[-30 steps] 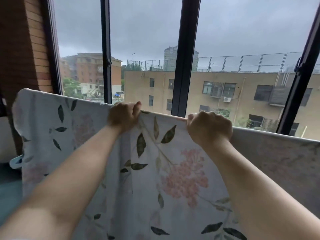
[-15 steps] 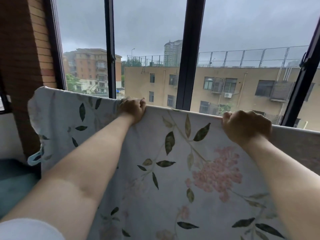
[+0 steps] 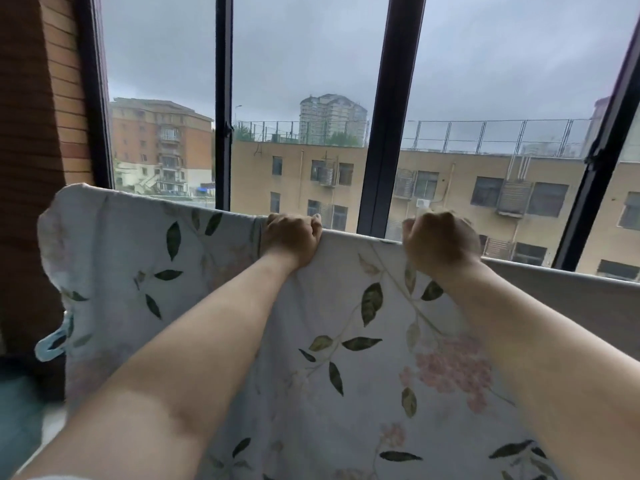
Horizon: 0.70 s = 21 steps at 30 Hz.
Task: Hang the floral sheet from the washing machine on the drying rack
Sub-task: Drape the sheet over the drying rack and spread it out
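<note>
**A:** Where was the floral sheet (image 3: 346, 341) seen?

**B:** It was seen spread across the lower half of the view, from 9 o'clock round to 4 o'clock. Its top edge was drawn in a near-straight line in front of the window frame (image 3: 391, 116). Whatever carried it was hidden by the cloth.

**A:** How were the grips placed?

**B:** The left grip (image 3: 292, 237) was closed on the top edge near the centre, with its fingers curled over the edge. The right grip (image 3: 438, 242) was clenched on the same edge, apart from the left one, at its 3 o'clock.

**A:** What else was noted?

**B:** A pale blue loop (image 3: 52, 342) was seen at the sheet's edge toward 8 o'clock. A brick wall (image 3: 34, 133) was seen at 10 o'clock and a tan building (image 3: 304, 174) beyond the glass at 12 o'clock. A plain grey stretch of cloth (image 3: 571, 299) was seen toward 4 o'clock, and it could not be told whether it belonged to the sheet.
</note>
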Tool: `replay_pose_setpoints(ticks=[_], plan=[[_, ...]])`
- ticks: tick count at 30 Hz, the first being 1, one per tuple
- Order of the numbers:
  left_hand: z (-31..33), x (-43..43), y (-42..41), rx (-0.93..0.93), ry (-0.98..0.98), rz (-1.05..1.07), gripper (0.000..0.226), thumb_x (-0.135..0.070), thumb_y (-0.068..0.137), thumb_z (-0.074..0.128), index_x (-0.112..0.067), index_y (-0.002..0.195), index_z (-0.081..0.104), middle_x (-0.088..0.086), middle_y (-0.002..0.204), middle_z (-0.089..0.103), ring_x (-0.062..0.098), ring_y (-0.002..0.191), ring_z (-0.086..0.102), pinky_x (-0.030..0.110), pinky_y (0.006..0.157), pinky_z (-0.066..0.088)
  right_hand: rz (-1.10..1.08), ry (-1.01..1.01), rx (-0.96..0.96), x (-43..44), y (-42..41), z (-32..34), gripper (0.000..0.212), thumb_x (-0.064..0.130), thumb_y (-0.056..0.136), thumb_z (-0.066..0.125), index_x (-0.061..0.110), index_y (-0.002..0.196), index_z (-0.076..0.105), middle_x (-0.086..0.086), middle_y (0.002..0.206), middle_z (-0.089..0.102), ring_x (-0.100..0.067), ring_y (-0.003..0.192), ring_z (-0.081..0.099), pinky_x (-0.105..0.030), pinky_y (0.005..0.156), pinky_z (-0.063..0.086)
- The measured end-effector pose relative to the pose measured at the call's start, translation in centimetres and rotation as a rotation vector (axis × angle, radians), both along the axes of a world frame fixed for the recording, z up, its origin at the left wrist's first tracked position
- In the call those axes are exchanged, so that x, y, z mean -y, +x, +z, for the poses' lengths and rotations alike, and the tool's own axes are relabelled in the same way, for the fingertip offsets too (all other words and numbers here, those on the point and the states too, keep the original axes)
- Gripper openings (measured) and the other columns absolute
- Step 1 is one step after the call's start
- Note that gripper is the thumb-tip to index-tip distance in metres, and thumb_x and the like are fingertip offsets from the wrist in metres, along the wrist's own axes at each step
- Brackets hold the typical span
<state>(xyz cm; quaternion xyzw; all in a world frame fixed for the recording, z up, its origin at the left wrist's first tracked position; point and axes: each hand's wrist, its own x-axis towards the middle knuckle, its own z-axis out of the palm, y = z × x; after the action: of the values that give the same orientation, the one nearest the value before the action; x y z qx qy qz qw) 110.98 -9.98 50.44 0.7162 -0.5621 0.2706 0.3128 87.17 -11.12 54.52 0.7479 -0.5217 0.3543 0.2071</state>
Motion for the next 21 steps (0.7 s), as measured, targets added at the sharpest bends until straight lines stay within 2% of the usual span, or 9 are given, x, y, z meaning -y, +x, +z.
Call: replay_pose_setpoints(ticks=[3,5,6,8,10,13,17,21], plan=[[0.0,0.1,0.6,0.031,0.010,-0.042,0.052,-0.037,0.102,0.026,-0.013,0.093,0.071,0.013,0.099,0.073,0.031,0.094,0.063,0.037,0.090,0.037,0.077,0.174,0.029,-0.2,8.7,-0.3,0.028,0.021,0.098,0.034,0.010,0.092,0.059,-0.008,0.090,0.059,-0.033,0.083,0.058,-0.033,0.064,0.040],[-0.3,0.4,1.3,0.041,0.013,-0.071,0.054,-0.039,0.102,0.023,-0.015,0.093,0.071,0.010,0.099,0.073,0.030,0.096,0.062,0.038,0.091,0.036,0.002,0.211,0.000,-0.4,12.0,-1.7,0.027,0.022,0.095,0.035,0.018,0.090,0.061,-0.005,0.089,0.062,-0.029,0.088,0.060,-0.034,0.072,0.039],[-0.4,0.5,1.7,0.044,0.022,-0.092,0.056,-0.040,0.102,0.022,-0.015,0.095,0.071,0.009,0.100,0.073,0.029,0.097,0.062,0.039,0.092,0.036,-0.047,0.192,-0.002,-0.7,12.5,-2.3,0.031,0.026,0.095,0.034,0.023,0.090,0.064,-0.005,0.092,0.067,-0.028,0.091,0.063,-0.036,0.079,0.039],[-0.4,0.5,3.0,0.075,0.042,-0.144,0.059,-0.042,0.103,0.020,-0.016,0.100,0.072,0.009,0.102,0.073,0.029,0.099,0.062,0.039,0.093,0.036,-0.100,0.127,-0.023,-0.9,13.0,-3.0,0.041,0.034,0.098,0.029,0.022,0.093,0.068,-0.008,0.099,0.072,-0.028,0.093,0.065,-0.038,0.087,0.039],[-0.3,0.2,4.6,0.103,0.029,-0.185,0.059,-0.044,0.103,0.019,-0.017,0.101,0.071,0.008,0.101,0.073,0.028,0.097,0.063,0.039,0.093,0.036,-0.125,0.160,-0.013,-1.0,13.7,-2.8,0.049,0.040,0.100,0.022,0.019,0.090,0.066,-0.013,0.099,0.070,-0.029,0.086,0.061,-0.039,0.085,0.041],[-0.4,-0.5,7.9,0.115,-0.010,-0.175,0.058,-0.044,0.103,0.022,-0.017,0.089,0.071,0.007,0.090,0.074,0.028,0.088,0.065,0.037,0.091,0.038,-0.193,0.213,-0.035,-0.9,14.7,-2.2,0.049,0.043,0.098,0.018,0.017,0.083,0.057,-0.014,0.098,0.068,-0.027,0.078,0.051,-0.039,0.079,0.036],[-0.9,-1.4,13.0,0.086,-0.045,-0.176,0.050,-0.041,0.104,0.027,-0.021,0.073,0.062,0.005,0.080,0.070,0.024,0.076,0.062,0.034,0.086,0.039,-0.227,0.242,-0.018,-0.7,15.5,-2.3,0.055,0.041,0.096,0.019,0.013,0.096,0.067,-0.017,0.102,0.068,-0.027,0.080,0.048,-0.040,0.079,0.033],[-1.0,-1.6,18.5,0.077,-0.078,-0.127,0.056,-0.041,0.105,0.027,-0.016,0.072,0.064,0.008,0.077,0.070,0.024,0.072,0.061,0.034,0.087,0.041,-0.251,0.242,0.004,-0.3,15.9,-2.3,0.058,0.042,0.097,0.020,0.011,0.101,0.068,-0.019,0.107,0.068,-0.027,0.081,0.046,-0.040,0.085,0.036]])
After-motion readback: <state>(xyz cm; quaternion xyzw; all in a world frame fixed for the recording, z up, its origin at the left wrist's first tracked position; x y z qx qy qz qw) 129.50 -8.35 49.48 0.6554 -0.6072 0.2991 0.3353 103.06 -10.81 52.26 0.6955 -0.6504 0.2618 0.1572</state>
